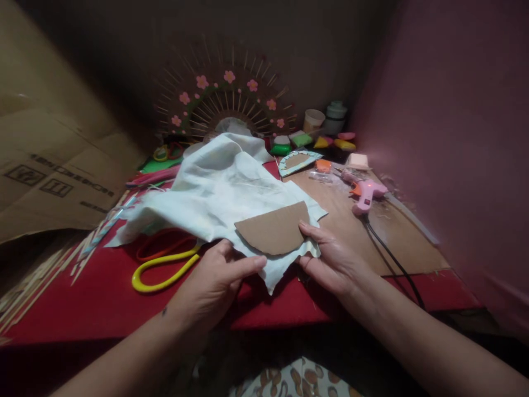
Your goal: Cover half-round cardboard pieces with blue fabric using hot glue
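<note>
A brown half-round piece of cardboard (275, 229) lies on a pale blue cloth (223, 187), straight edge toward the back and curve toward me. My left hand (219, 275) pinches the cloth's near edge, thumb on top just below the curve. At the cardboard's right end, my right hand (330, 256) grips it together with the cloth, thumb above and fingers beneath. Yellow-handled scissors (165, 273) lie left of my left hand, their blades hidden under the cloth.
A pink glue gun (367, 196) with a black cord rests on a brown board (397, 242) at right. Behind are a cloth-edged half-round piece (300, 161), clay packs and a flowered stick fan (227, 102). Thin sticks (45, 275) and a large carton (53, 138) stand left.
</note>
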A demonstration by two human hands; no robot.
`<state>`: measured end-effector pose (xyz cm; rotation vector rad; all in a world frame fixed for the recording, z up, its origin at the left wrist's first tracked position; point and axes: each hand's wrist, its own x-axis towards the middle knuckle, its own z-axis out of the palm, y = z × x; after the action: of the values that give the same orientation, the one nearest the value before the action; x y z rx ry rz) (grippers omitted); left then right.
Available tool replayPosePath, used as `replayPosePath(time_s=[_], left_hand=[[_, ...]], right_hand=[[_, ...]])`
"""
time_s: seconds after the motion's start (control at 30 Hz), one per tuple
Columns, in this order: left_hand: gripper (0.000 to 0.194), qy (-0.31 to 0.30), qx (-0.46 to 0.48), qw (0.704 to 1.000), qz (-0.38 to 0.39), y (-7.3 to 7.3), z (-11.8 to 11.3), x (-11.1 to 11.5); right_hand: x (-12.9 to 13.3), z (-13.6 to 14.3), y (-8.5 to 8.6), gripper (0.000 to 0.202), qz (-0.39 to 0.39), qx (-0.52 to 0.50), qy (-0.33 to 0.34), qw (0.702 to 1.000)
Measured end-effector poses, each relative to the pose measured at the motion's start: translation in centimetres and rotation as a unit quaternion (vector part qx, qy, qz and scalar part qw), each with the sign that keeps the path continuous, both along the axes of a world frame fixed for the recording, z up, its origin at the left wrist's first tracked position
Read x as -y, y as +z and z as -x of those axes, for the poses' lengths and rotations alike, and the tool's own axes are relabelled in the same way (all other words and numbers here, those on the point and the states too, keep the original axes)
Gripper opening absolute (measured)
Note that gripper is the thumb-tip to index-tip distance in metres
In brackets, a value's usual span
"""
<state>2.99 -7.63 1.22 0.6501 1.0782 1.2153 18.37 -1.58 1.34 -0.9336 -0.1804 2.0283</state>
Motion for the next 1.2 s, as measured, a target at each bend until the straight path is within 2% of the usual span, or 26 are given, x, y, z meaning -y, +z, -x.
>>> replayPosePath(time_s=[0.1,0.2,0.37,0.53,0.73,0.83,0.93,1.03,1.2], left_hand=[[0.040,0.041,0.095,0.994,0.014,0.2,-0.7,-0.6],[0.031,0.046,0.140,0.989,0.009,0.3,-1.2,-1.4],[0.025,0.036,0.118,0.992,-0.001,0.4,-1.6,-2.2],[0.027,0.061,0.060,0.996,0.007,0.4,-1.8,-2.3],[0.028,0.060,0.021,0.998,0.000,0.1,-1.2,-2.9],[0.034,0.061,0.032,0.998,0.014,0.8,-1.0,-3.1],[0.044,0.088,0.053,0.994,0.028,2.0,-1.1,-3.2],[0.044,0.097,0.083,0.991,0.047,2.8,-1.3,-3.2],[0.036,0.088,0.103,0.988,0.071,3.0,-1.5,-3.0]], right_hand=[[0.0,0.0,-0.1,0.039,0.000,-0.006,-0.011,1.000],[0.0,-0.1,-0.3,0.039,-0.008,-0.016,-0.011,1.000],[0.0,-0.1,-0.2,0.035,-0.007,-0.024,-0.003,1.000],[0.3,-0.5,0.0,0.039,-0.002,-0.012,-0.009,1.000],[0.7,-2.7,0.2,0.038,-0.027,-0.034,0.036,0.998],[1.1,-4.3,0.6,0.037,-0.060,-0.095,0.056,0.992],[1.8,-5.2,0.5,0.048,-0.122,-0.168,0.067,0.976],[2.8,-4.7,-0.3,0.065,-0.170,-0.178,0.066,0.967],[3.2,-1.4,-1.4,0.044,-0.120,-0.155,0.002,0.981]])
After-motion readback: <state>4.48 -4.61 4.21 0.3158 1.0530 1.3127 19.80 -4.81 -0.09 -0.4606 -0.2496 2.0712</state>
